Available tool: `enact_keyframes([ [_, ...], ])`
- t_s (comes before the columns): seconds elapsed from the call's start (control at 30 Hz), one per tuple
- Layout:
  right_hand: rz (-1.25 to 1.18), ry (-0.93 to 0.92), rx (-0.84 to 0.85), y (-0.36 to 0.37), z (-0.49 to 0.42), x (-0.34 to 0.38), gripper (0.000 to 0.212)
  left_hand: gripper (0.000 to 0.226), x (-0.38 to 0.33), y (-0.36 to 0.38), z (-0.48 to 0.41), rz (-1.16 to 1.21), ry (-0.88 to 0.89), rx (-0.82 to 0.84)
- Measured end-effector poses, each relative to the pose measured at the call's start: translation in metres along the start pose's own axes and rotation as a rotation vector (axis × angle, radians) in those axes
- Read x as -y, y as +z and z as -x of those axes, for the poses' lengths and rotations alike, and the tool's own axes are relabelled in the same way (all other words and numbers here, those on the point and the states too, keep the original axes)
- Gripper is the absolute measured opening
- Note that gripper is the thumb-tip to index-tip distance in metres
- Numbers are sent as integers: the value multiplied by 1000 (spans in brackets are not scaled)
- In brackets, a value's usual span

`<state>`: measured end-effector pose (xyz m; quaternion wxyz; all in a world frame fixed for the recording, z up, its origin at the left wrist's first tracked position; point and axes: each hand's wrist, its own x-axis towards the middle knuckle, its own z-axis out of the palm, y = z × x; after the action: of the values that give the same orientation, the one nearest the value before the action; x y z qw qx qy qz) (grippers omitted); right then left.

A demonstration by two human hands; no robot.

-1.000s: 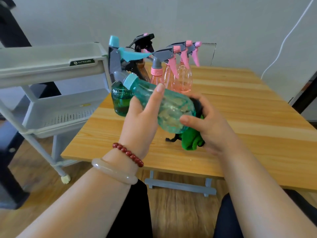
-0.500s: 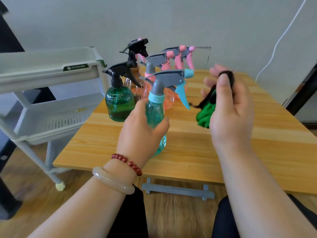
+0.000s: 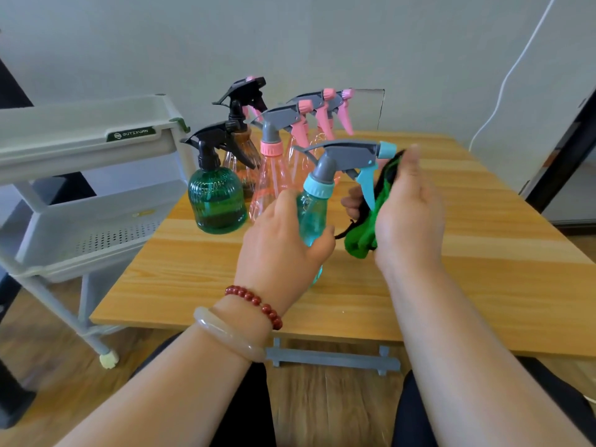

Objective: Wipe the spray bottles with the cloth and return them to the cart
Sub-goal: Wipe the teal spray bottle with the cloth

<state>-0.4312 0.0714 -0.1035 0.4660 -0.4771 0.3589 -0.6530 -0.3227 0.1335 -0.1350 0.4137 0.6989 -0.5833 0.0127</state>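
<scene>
My left hand [image 3: 283, 250] grips the body of a clear teal spray bottle [image 3: 314, 214], which stands upright over the wooden table [image 3: 483, 269]; its grey head and light blue trigger point right. My right hand [image 3: 409, 214] holds a bunched green and black cloth [image 3: 367, 230] against the bottle's trigger and nozzle. Behind stand a dark green bottle [image 3: 216, 204] with a black sprayer, a brown bottle [image 3: 242, 146] with a black sprayer, and several pink bottles [image 3: 274, 185] with grey and pink heads. The grey tiered cart [image 3: 80, 140] stands at the table's left.
The cart's upper tray and perforated middle shelf [image 3: 96, 233] hold no bottles in view. A white cable [image 3: 503, 88] runs down the wall at the right. A dark frame [image 3: 561, 150] stands past the table's right edge. My knees are under the front edge.
The teal bottle went from tilted on its side to upright. My right hand lifted the cloth away from the bottle's base, then brought it in against the trigger head.
</scene>
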Motion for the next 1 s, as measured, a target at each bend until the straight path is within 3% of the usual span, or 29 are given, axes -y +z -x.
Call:
enact_keyframes([
  [0.07, -8, -103, -88, -4, -3, 1, 44, 46, 0, 0, 0, -5, -5, 3],
  [0.13, 181, -483, -109, -8, -7, 9, 43, 45, 0, 1, 0, -3, -17, 4],
  [0.2, 513, -856, 40, -6, -14, 19, 43, 46, -1, 2, -1, -8, -15, 3],
  [0.27, 809, -971, 207, 1, -21, 24, 41, 51, 0, 2, -1, 8, -16, -12],
  [0.37, 931, -859, 193, 4, -29, 20, 41, 53, 3, 0, -1, -9, -15, -23],
  [0.5, 689, -461, 117, -2, -33, 20, 49, 48, 6, -2, -3, -31, -14, -5],
  [0.53, 660, -454, 91, -3, -31, 20, 47, 48, 5, -2, -4, -30, -10, -4],
  [0.6, 628, -624, 78, 1, -22, 20, 41, 47, 5, 0, -2, -4, -9, -8],
  [0.7, 660, -842, 215, 9, -14, 18, 37, 52, 7, 2, 0, 73, -34, -26],
  [0.8, 666, -813, 264, 10, -17, 14, 42, 52, 10, 3, 0, 110, -53, -30],
  [0.93, 593, -544, 225, -1, -17, 1, 38, 56, 11, 1, -4, 122, -86, -14],
  [1.0, 542, -512, 167, -4, -12, 0, 41, 54, 11, 1, -3, 149, -93, -16],
])
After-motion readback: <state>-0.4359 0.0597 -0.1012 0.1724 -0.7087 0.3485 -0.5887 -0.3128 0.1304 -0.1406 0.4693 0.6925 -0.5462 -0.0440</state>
